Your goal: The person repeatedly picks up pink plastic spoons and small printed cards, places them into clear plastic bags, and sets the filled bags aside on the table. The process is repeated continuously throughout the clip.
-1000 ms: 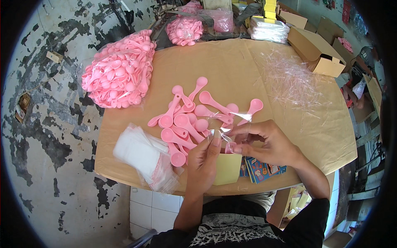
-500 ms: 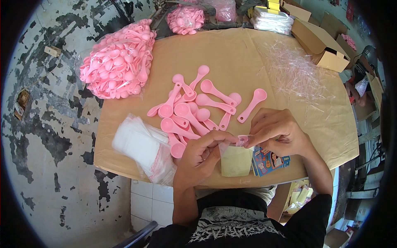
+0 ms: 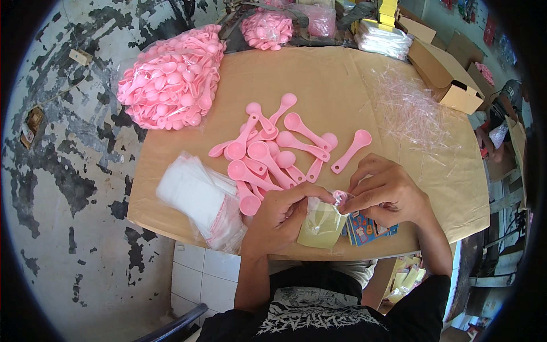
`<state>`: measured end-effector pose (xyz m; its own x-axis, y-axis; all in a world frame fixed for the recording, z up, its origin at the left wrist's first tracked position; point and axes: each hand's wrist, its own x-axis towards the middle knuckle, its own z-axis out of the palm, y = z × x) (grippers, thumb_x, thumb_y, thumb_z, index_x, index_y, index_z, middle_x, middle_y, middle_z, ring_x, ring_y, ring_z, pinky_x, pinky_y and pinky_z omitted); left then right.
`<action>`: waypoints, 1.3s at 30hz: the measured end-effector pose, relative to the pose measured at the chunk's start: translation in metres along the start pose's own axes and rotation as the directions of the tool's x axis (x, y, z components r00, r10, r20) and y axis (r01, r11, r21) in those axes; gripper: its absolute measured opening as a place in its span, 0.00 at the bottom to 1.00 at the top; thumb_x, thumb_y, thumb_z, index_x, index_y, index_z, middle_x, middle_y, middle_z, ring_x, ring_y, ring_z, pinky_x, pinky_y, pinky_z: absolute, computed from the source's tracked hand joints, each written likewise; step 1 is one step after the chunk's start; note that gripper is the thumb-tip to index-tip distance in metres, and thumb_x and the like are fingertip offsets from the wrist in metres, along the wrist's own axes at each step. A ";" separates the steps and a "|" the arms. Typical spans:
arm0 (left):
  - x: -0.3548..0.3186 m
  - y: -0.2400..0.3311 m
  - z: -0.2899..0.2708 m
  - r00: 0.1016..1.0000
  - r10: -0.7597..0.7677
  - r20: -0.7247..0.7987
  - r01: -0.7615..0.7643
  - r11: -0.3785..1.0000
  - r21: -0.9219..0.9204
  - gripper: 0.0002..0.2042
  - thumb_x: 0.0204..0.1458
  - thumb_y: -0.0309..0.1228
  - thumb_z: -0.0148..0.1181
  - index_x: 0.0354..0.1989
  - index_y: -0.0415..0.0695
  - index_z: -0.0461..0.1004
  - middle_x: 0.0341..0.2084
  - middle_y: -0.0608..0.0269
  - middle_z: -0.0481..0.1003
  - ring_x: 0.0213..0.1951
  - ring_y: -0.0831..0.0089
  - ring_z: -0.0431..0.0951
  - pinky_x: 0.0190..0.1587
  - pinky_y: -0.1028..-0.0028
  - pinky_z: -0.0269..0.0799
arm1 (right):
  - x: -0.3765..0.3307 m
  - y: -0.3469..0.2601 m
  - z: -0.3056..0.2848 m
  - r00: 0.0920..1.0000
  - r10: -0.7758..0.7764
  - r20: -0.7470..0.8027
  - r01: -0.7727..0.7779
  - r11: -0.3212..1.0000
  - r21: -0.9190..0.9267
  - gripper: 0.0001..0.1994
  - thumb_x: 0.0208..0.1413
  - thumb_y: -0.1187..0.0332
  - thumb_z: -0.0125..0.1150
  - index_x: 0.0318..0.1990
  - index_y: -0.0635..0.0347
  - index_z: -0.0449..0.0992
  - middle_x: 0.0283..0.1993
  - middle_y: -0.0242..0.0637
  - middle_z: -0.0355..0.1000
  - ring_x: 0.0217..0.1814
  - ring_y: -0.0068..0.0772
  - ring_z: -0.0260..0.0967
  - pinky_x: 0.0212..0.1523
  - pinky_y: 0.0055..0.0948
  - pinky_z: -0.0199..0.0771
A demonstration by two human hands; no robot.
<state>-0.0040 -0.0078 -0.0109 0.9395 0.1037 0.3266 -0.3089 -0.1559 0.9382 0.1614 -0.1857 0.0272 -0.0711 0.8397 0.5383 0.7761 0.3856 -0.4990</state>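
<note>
My left hand (image 3: 280, 216) and my right hand (image 3: 387, 192) both pinch the top edge of a small clear plastic bag (image 3: 322, 223) with pale yellowish contents, at the near edge of the brown table (image 3: 319, 74). Just beyond my hands lies a loose pile of pink plastic scoops (image 3: 279, 151). A stack of clear empty bags (image 3: 199, 199) rests to the left of my left hand. Colourful printed cards (image 3: 367, 228) lie under my right hand.
A large clear bag full of pink scoops (image 3: 171, 80) sits at the table's far left, another (image 3: 266, 28) at the back. Thin clear plastic strips (image 3: 410, 108) are scattered at the right. Cardboard boxes (image 3: 444, 74) stand at the far right. The floor is patchy grey.
The small bag has come lower toward the table's near edge, and both hands have closed in on its top edge. The head view has shifted slightly.
</note>
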 end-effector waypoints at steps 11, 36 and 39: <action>-0.005 0.000 0.003 0.989 -0.150 -0.013 0.145 0.972 -0.183 0.06 0.55 0.19 0.52 0.39 0.39 0.63 0.31 0.62 0.74 0.37 0.83 0.74 0.36 0.80 0.69 | 0.001 -0.006 -0.005 1.000 0.020 0.018 -0.019 0.999 -0.048 0.17 0.33 0.78 0.58 0.35 0.54 0.81 0.27 0.33 0.74 0.35 0.37 0.72 0.41 0.35 0.72; -0.117 0.008 -0.100 0.859 0.367 -0.357 0.014 0.680 0.733 0.16 0.42 0.25 0.64 0.42 0.37 0.76 0.49 0.49 0.75 0.54 0.49 0.72 0.57 0.55 0.65 | -0.057 -0.136 -0.001 0.431 0.685 -0.588 -0.769 0.619 0.158 0.09 0.48 0.72 0.66 0.36 0.64 0.75 0.26 0.35 0.71 0.30 0.27 0.70 0.33 0.27 0.66; -0.124 -0.004 -0.099 0.856 0.247 -0.455 0.261 0.553 0.791 0.16 0.42 0.28 0.66 0.42 0.40 0.76 0.50 0.52 0.74 0.57 0.47 0.69 0.62 0.50 0.57 | 0.073 -0.077 0.050 0.961 0.274 0.029 -0.272 0.961 -0.056 0.08 0.51 0.73 0.63 0.40 0.60 0.76 0.33 0.40 0.75 0.34 0.41 0.73 0.38 0.38 0.73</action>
<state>-0.1338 0.0770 -0.0443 0.6600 0.4970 0.5634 0.1911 -0.8363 0.5138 0.0654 -0.1346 0.0711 0.1263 0.9241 0.3607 0.8002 0.1200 -0.5876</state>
